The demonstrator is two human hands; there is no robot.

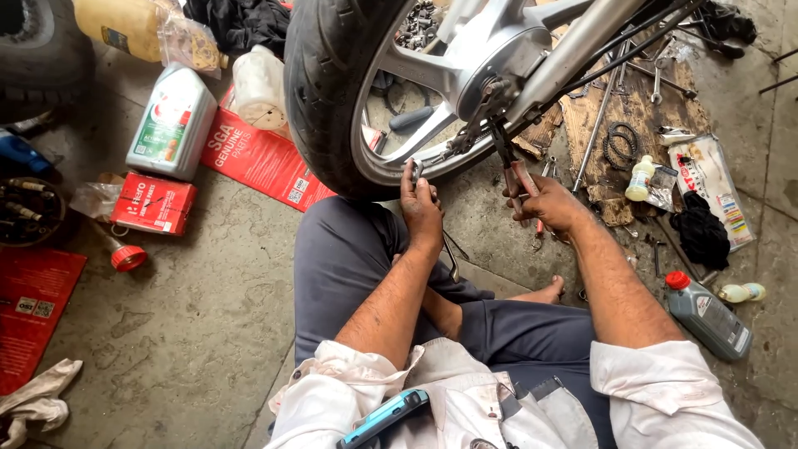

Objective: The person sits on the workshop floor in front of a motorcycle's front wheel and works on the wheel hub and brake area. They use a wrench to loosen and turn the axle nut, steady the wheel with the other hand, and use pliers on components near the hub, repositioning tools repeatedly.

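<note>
A motorcycle wheel (332,100) with a black tyre and silver hub (490,50) stands in front of me. My left hand (421,208) is closed on a small metal tool (416,170) at the rim's lower edge. My right hand (549,204) grips red-handled pliers (515,179), whose jaws reach up to a fitting just below the hub. I sit on the concrete floor with my knees bent under the wheel.
A white oil can (172,120), red cartons (154,202), a red funnel (126,256) and a tray of parts (29,212) lie left. Spanners, a rubber ring (619,145), a small bottle (638,179), a black rag (701,233) and a grey oil bottle (706,316) lie right.
</note>
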